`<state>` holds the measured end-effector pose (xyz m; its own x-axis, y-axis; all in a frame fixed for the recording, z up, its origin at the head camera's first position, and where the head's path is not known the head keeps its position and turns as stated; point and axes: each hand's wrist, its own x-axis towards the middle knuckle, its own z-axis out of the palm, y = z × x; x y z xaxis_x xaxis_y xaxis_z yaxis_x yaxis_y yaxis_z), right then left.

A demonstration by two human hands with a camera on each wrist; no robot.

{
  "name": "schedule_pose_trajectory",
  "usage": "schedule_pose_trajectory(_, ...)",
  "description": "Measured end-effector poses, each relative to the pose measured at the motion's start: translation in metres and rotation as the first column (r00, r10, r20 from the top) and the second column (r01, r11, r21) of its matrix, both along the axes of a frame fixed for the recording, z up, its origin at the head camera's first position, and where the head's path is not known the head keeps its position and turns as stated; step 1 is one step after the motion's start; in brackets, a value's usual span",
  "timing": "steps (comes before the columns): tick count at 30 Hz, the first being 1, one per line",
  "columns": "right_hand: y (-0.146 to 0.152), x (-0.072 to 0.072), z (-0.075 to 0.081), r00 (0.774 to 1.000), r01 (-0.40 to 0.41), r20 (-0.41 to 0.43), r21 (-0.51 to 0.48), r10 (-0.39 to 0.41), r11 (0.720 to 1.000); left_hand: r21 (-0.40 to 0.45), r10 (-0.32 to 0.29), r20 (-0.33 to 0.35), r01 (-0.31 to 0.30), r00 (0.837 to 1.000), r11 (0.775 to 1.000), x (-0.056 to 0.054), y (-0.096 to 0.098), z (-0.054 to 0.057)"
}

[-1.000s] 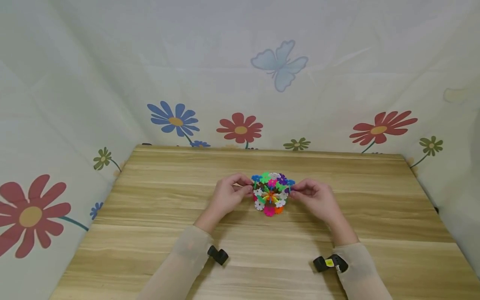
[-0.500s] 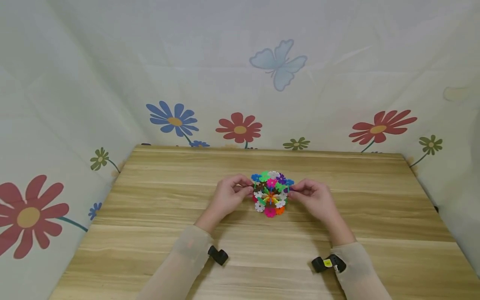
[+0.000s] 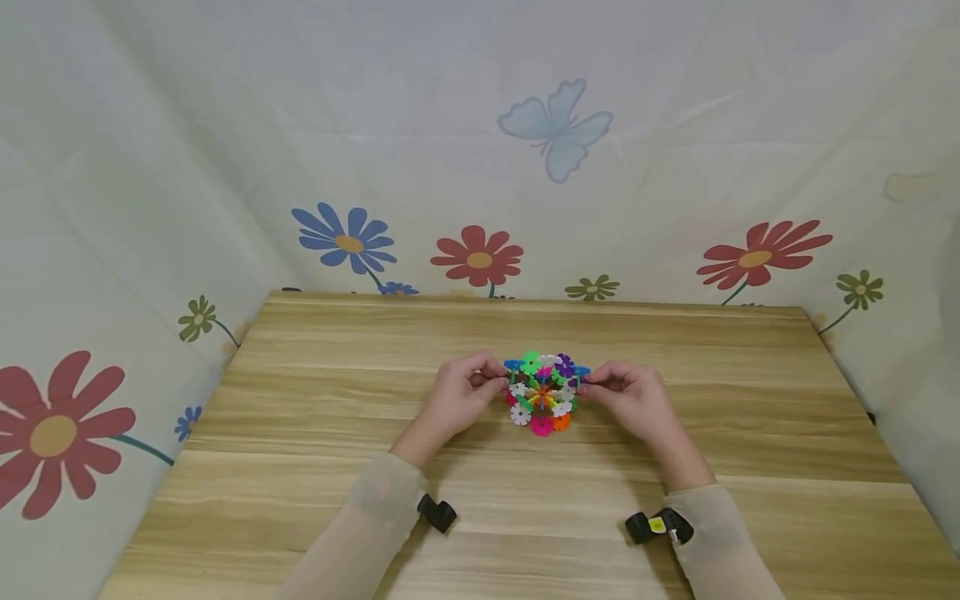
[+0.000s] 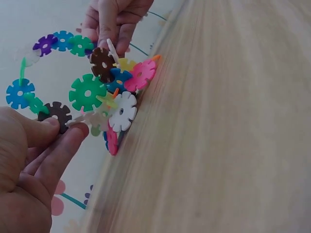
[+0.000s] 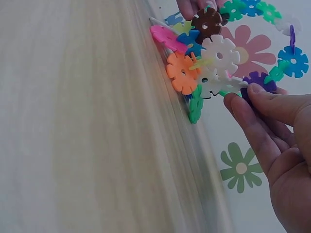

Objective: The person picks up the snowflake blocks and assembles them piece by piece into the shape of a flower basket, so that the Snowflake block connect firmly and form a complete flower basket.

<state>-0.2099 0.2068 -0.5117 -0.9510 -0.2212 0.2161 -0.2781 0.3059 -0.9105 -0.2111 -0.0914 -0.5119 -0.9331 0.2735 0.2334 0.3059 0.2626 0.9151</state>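
Observation:
Colourful notched plastic snowflake discs are locked together into a basket-like build point(image 3: 543, 400), with an arch of discs over a flower-shaped middle. It sits on the wooden table point(image 3: 525, 533) between both hands. My left hand point(image 3: 467, 390) grips its left side, thumb and fingertips pinching a brown disc point(image 4: 57, 115), as the left wrist view shows. On the other side my right hand point(image 3: 628, 395) pinches a purple disc point(image 5: 259, 83) between thumb and fingers. White, pink point(image 4: 141, 75) and orange point(image 5: 183, 73) discs form the lower ring.
A white fabric backdrop point(image 3: 420, 125) with printed flowers and a butterfly rises behind the table's far edge. Black wrist cameras point(image 3: 437, 513) sit on both sleeves, close above the tabletop.
The arch of the disc build rises a little, then tips lower towards me. Both hands keep their pinch and shift only slightly.

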Motion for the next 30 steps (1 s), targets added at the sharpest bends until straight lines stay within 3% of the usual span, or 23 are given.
schedule_pose_trajectory(18,0.0002,-0.0004,0.0030,0.998,-0.055,0.005,-0.031,0.055,0.998,0.048,0.004,0.036,-0.006,0.999,0.999,0.0004,0.0052,0.0004)
schedule_pose_trajectory(30,0.0021,-0.0019,0.0000,1.000,-0.017,0.023,-0.017,0.018,1.000,-0.070,0.059,0.025,-0.057,0.998,0.996,0.0010,0.0003,0.0028)
